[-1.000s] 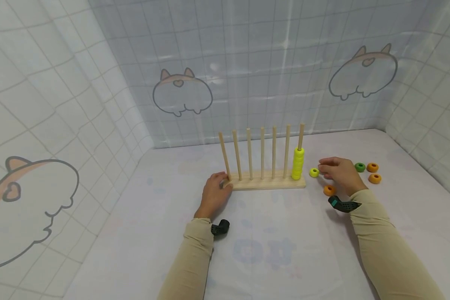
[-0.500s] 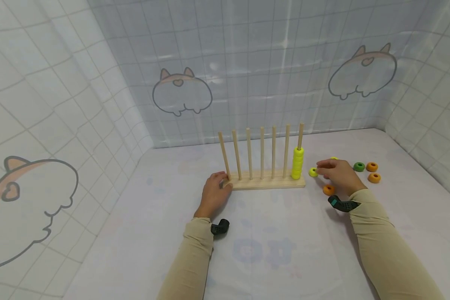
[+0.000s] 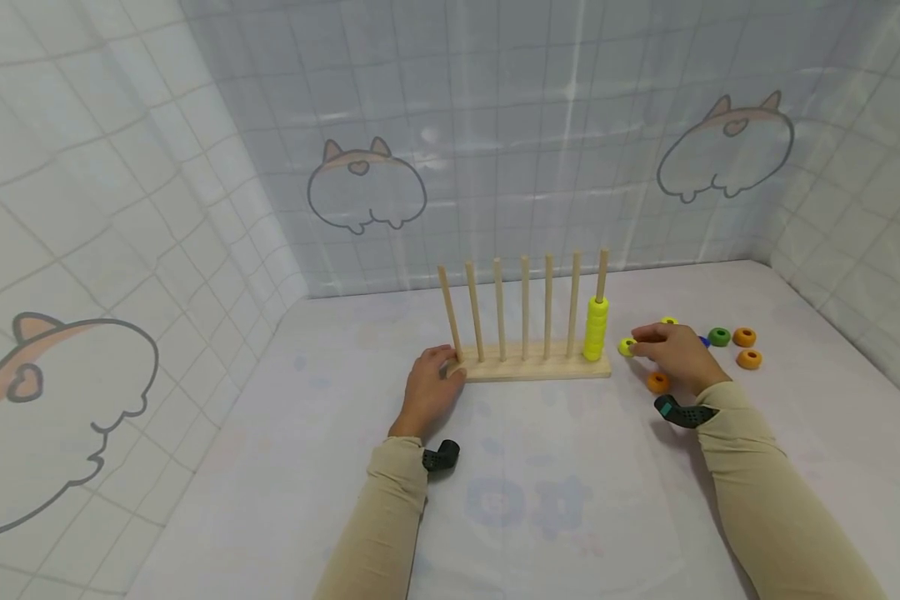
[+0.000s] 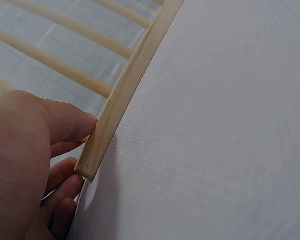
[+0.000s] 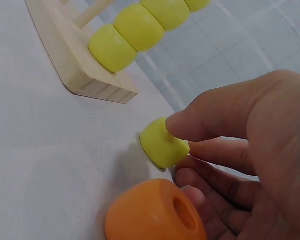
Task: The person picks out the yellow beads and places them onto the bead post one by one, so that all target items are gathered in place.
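Note:
A wooden rack [image 3: 528, 369] with a row of upright pegs stands on the table. My left hand [image 3: 425, 392] grips the left end of its base, thumb on the front edge and fingers behind, as the left wrist view [image 4: 92, 150] confirms. Several yellow beads [image 3: 596, 329] are stacked on the rightmost peg. Just right of the rack, my right hand [image 3: 678, 354] pinches a loose yellow bead [image 5: 157, 142] between thumb and finger, low at the tabletop. An orange bead [image 5: 140, 212] lies close beside these fingers.
Behind the right hand lie another yellow bead [image 3: 669, 320] and a partly hidden blue bead [image 3: 704, 342]. Farther right are a green bead [image 3: 719, 337] and two orange beads, one behind [image 3: 745, 337] and one in front [image 3: 750, 359]. A tiled-pattern sheet [image 3: 510, 167] hangs behind the rack.
My right hand has shifted slightly left and down, and its fingers have closed on the yellow bead. The blue bead and the farther yellow one now show. My left hand stays put.

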A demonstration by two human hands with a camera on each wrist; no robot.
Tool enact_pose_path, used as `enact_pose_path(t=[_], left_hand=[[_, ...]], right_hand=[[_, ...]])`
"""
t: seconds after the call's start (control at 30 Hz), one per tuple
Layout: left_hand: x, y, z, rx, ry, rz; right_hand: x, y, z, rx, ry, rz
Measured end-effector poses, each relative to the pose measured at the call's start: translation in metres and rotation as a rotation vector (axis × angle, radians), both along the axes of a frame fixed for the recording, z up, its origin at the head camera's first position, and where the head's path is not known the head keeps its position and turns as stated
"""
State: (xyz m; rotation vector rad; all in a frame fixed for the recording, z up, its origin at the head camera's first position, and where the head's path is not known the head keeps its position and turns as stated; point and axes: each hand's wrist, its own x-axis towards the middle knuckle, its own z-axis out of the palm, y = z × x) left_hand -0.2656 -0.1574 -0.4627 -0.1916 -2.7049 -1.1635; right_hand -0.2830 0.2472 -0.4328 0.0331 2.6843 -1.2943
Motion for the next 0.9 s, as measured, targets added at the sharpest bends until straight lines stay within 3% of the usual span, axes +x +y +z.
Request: enact_pose_path(t=[0.5,0.9], left_hand=[[-0.0012,-0.0015,-0.0023,-0.012,0.015,-0.005],[-0.0006,-0.0009,0.0003,-0.024,-0.006,-0.006]], right_hand=[[0.0021,-0.0019,0.0016,0.012,-0.011,0.016],[-0.0002,-0.0013,0.0009,0.08,0.039,0.02]])
